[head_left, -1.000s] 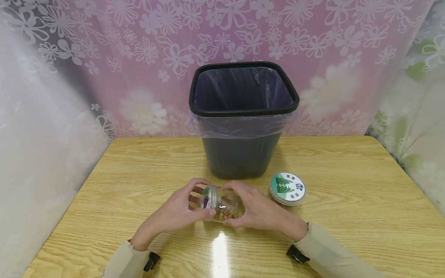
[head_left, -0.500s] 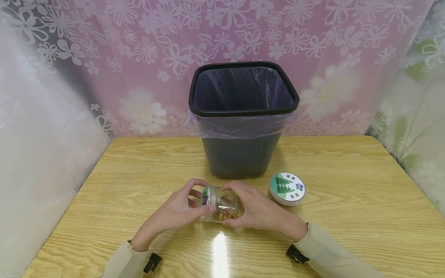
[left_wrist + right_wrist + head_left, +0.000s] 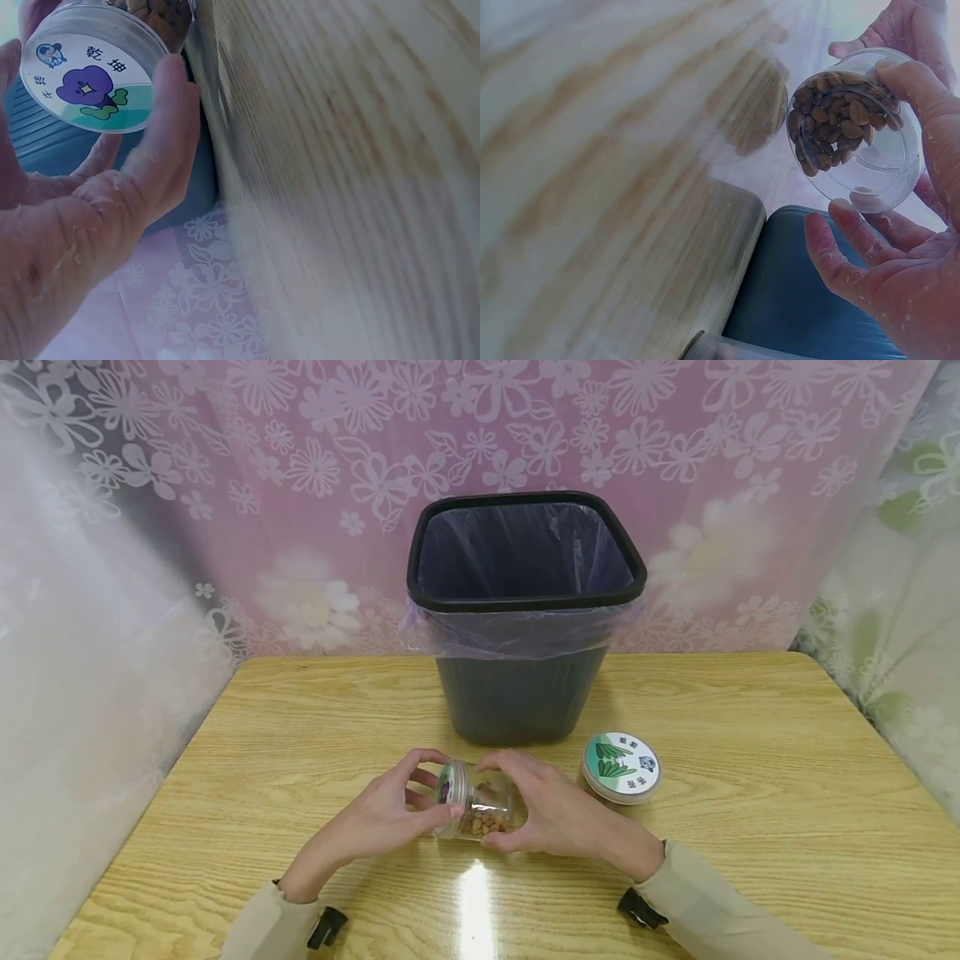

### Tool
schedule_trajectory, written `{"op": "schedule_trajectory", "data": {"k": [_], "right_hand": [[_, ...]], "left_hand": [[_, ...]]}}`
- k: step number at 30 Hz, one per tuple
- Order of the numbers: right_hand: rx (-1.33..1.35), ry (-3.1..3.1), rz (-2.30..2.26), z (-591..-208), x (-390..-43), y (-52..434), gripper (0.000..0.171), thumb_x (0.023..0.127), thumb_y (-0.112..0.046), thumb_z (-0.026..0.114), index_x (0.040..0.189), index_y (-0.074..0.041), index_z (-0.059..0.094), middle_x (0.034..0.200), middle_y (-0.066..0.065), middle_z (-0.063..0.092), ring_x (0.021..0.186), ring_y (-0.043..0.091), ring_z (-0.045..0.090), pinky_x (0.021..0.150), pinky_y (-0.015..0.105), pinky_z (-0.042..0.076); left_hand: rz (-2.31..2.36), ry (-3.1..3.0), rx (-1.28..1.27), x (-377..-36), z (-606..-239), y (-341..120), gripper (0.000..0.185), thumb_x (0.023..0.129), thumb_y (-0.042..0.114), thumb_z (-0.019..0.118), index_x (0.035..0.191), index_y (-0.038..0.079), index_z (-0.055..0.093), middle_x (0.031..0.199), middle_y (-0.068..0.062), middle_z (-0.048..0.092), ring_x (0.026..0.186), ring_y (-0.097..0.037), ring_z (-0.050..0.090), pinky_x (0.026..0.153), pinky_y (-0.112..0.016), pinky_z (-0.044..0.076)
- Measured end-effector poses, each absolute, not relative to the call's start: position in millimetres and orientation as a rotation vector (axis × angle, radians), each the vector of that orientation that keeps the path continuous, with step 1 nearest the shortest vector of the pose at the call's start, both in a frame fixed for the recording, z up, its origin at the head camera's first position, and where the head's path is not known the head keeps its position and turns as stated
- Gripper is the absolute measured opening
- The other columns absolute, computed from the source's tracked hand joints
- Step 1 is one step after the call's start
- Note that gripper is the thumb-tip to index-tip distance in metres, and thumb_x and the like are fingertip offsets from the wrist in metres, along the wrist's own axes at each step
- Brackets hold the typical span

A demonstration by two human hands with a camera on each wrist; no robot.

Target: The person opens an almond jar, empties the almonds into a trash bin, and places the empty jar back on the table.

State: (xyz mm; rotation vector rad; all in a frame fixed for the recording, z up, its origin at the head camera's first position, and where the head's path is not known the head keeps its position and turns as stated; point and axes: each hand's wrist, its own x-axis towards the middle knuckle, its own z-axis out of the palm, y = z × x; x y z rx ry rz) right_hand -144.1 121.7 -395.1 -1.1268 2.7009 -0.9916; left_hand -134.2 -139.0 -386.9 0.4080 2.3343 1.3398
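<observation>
- Clear plastic jar (image 3: 480, 806) lies on its side just in front of the bin (image 3: 525, 610), long axis running left to right, nuts inside
- Its lid (image 3: 90, 75) points left, the base right
- left hand (image 3: 382, 818) curls fingers round the lid
- right hand (image 3: 547, 810) grips the jar body
- Round tin (image 3: 621, 766) sits right of the bin's base

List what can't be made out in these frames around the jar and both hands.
- Head view: the clear plastic jar of brown nuts is half covered by the left hand and right hand; whether its purple-labelled lid is loosened is unclear.
- Head view: the black bin's bottom is hidden by its walls.
- Head view: the print on the green-labelled round tin is too small to read.
- Wrist views: the wooden table is blurred.
</observation>
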Motion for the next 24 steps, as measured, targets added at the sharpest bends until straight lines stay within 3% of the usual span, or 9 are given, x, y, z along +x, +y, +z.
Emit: {"op": "schedule_trajectory", "data": {"k": [6, 12, 24], "right_hand": [[-1.12, 2.698, -0.992, -394.7, -144.0, 121.9, 0.075, 0.077, -0.035, 0.089, 0.138, -0.018, 0.05, 0.136, 0.001, 0.062, 0.127, 0.019, 0.061, 0.106, 0.041, 0.053], [-1.12, 2.692, -0.999, -394.8, -144.1, 122.2, 0.075, 0.077, -0.035, 0.089, 0.138, -0.017, 0.05, 0.136, 0.002, 0.062, 0.128, 0.02, 0.06, 0.106, 0.042, 0.053], [-1.138, 2.691, -0.997, -395.1, -144.6, 122.0, 0.075, 0.077, -0.035, 0.089, 0.138, -0.016, 0.05, 0.137, 0.003, 0.062, 0.128, 0.021, 0.06, 0.107, 0.043, 0.053]], "left_hand": [[1.369, 2.327, 0.519, -133.8, -391.2, -142.5, 0.08, 0.09, 0.038, 0.078, 0.155, 0.02, 0.035, 0.149, -0.013, 0.048, 0.131, -0.036, 0.056, 0.098, -0.045, 0.057], [1.464, 2.274, 0.676, -133.3, -394.1, -146.0, 0.093, 0.08, 0.026, 0.088, 0.155, 0.03, 0.032, 0.159, -0.003, 0.032, 0.141, -0.039, 0.044, 0.108, -0.048, 0.051], [1.462, 2.291, 0.832, -135.0, -396.1, -143.1, 0.091, 0.074, 0.004, 0.086, 0.149, 0.028, 0.039, 0.155, -0.003, 0.034, 0.135, -0.039, 0.046, 0.105, -0.051, 0.053]]}}
